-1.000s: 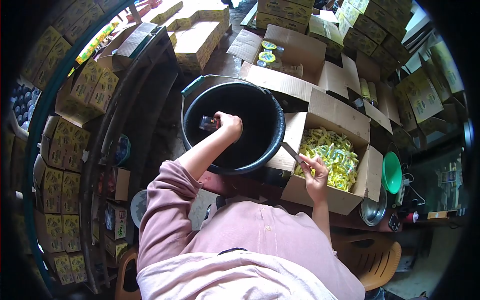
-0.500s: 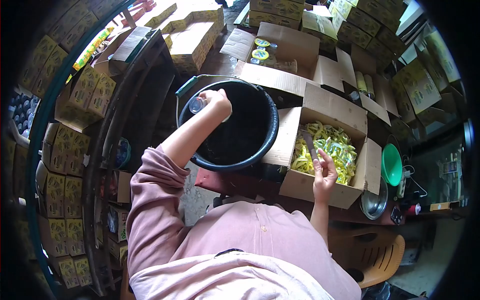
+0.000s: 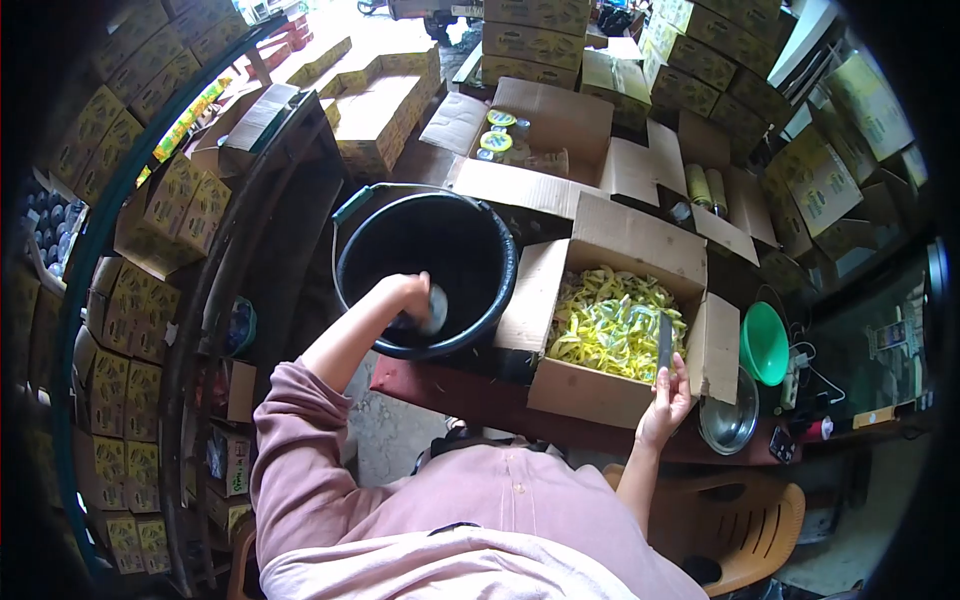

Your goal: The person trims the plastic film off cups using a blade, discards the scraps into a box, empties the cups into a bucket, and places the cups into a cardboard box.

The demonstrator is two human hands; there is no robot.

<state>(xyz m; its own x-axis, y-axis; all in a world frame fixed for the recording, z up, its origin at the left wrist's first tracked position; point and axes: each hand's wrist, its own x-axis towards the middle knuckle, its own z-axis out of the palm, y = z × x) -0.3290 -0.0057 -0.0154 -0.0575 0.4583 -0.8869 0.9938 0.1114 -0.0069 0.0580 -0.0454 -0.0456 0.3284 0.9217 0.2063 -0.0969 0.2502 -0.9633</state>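
My left hand is closed around a small clear jar, blurred by motion, inside the near side of the black bucket. The bucket's inside is dark, so its contents are hard to make out. On the right, my right hand pinches a flat, dark, blade-like strip that points upward. It is held at the near right edge of an open cardboard box. Loose yellow-green printed wrappers or labels fill that box.
Behind stands another open carton holding jars with yellow lids. A green bowl and a glass lid lie to the right. Shelves of printed boxes line the left. An orange plastic chair is nearby.
My left hand has brought the jar from the bucket's far left rim down to its near side. My right hand has shifted right with the strip, now more upright. The camera view has shifted slightly.
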